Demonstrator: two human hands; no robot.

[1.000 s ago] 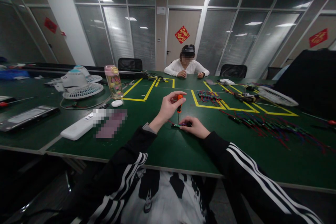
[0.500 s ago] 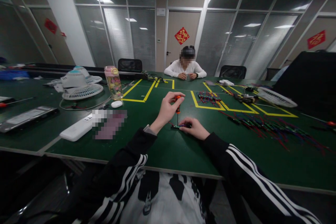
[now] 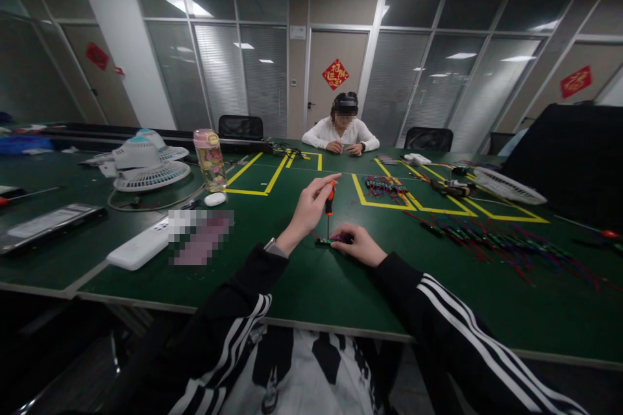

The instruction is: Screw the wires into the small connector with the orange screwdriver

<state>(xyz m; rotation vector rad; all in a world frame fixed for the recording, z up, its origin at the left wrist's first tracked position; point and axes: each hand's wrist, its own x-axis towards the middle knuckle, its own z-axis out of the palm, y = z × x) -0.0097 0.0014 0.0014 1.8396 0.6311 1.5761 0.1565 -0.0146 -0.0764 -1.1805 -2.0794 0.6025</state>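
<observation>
Head view: small circuit board lies on tabletop in front of the person, long axis roughly left-right. Right hand is nearer, fingertips pinching the board's right end and hiding it. Left hand is above, clamped round the handle of a near-upright screwdriver, shaft pointing down at the board; exact tip contact too small to tell. Hands are apart from each other. Wired boards lie off to the right, bottle and white case to the left, all well apart from the screwdriver.
</observation>
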